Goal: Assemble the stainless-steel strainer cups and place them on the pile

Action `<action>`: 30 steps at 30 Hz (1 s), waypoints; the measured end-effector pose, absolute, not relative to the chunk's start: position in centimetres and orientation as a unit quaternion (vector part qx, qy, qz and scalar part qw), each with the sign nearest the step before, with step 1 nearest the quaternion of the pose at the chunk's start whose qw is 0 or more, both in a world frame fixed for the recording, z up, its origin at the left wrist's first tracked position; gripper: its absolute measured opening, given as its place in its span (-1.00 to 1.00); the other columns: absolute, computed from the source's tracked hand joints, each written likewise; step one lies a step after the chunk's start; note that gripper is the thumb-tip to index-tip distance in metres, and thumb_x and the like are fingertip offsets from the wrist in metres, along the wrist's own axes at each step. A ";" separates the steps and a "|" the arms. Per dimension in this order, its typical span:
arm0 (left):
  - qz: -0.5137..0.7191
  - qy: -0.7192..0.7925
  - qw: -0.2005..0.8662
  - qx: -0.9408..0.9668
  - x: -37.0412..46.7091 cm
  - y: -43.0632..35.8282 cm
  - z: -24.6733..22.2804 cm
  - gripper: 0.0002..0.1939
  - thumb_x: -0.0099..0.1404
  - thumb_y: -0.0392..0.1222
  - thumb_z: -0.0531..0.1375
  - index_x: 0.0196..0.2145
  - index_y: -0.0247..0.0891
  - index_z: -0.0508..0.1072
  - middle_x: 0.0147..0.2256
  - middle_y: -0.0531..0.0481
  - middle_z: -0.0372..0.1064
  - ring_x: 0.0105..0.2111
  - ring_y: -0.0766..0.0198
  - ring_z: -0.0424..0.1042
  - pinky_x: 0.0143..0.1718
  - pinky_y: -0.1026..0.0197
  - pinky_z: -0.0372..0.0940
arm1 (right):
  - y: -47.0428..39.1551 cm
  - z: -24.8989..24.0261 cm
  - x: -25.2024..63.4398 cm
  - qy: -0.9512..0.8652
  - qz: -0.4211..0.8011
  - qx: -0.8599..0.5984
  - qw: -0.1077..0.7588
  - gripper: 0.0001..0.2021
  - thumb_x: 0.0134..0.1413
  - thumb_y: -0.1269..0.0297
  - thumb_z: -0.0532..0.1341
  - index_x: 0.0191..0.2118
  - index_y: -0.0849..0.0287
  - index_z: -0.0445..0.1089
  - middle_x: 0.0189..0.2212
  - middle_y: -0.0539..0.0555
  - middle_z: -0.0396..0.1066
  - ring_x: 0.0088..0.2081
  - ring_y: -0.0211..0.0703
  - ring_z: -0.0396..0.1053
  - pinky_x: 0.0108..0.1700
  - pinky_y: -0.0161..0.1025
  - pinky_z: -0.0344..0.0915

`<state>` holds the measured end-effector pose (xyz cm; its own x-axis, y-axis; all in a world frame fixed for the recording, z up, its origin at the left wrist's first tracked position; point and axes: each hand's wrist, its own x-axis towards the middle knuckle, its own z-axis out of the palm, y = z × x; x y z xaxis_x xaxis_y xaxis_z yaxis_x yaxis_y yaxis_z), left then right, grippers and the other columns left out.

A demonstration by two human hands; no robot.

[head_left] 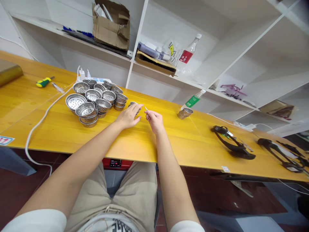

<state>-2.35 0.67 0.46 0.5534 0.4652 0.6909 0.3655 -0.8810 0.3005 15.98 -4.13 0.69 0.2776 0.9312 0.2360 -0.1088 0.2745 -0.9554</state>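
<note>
Right hand [154, 121] pinches thin white stick [146, 108], likely for precision — left hand [129, 116], fingers parted, half-hides round perforated silver-metal cup [132, 103].

Can read "DELICIOUS" on the white shirt [108, 223], near big dark letters that get cut off. Can see tiny white writing on a bottle's green label [192, 100], too small to read. Can't read the stickers [6, 140] on the tabletop [169, 141] for sure.

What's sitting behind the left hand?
Behind the left hand, part of a metal cup shows near the fingers. The hand covers the rest, so its contents can't be seen.
</note>
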 end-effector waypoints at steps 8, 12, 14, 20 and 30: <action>0.426 0.237 0.046 0.872 -2.4 0.7 0.5 -0.53 0.36 -0.28 0.15 0.22 -0.26 0.31 0.09 -0.23 0.41 0.12 0.00 0.44 0.19 -0.04 0.37 | -3.9 0.0 16.2 -0.496 0.281 -0.519 0.637 -0.74 -0.04 0.03 0.39 -0.38 0.13 0.63 -0.54 -0.01 0.44 -0.41 -0.22 0.36 -0.24 -0.20 0.35; 0.438 0.252 0.036 0.862 -2.5 0.9 0.6 -0.62 0.36 -0.30 0.14 0.13 -0.22 0.39 0.07 -0.21 0.43 0.12 -0.01 0.42 0.19 -0.05 0.35 | -3.7 -0.4 16.4 -0.516 0.248 -0.542 0.615 -0.70 0.00 -0.02 0.38 -0.35 0.13 0.64 -0.49 0.03 0.50 -0.35 -0.14 0.43 -0.20 -0.18 0.40; 0.446 0.258 0.031 0.857 -2.5 0.9 0.6 -0.67 0.37 -0.30 0.13 0.07 -0.21 0.43 0.05 -0.19 0.45 0.10 0.00 0.43 0.18 -0.04 0.35 | -3.6 -0.7 16.5 -0.531 0.220 -0.557 0.599 -0.66 0.02 -0.06 0.36 -0.35 0.14 0.64 -0.46 0.05 0.52 -0.33 -0.11 0.45 -0.19 -0.17 0.40; 0.443 0.296 0.022 0.846 -2.6 1.3 0.1 -0.72 0.36 -0.30 0.16 0.00 -0.21 0.50 0.02 -0.19 0.46 0.03 -0.01 0.44 0.10 -0.05 0.39 | -3.6 -1.3 17.1 -0.581 0.065 -0.659 0.473 -0.61 0.22 -0.02 0.20 -0.40 0.17 0.60 -0.52 0.05 0.47 -0.40 -0.10 0.41 -0.26 -0.21 0.26; 0.409 0.324 -0.007 0.853 -2.6 1.8 -0.3 -0.82 0.41 -0.24 0.13 -0.18 -0.23 0.56 -0.08 -0.20 0.50 -0.04 -0.03 0.44 0.01 -0.08 0.42 | -3.1 -2.2 17.4 -0.575 0.038 -0.709 0.406 -0.79 0.23 0.23 0.22 -0.37 0.15 0.56 -0.41 0.13 0.58 -0.36 -0.10 0.44 -0.21 -0.22 0.26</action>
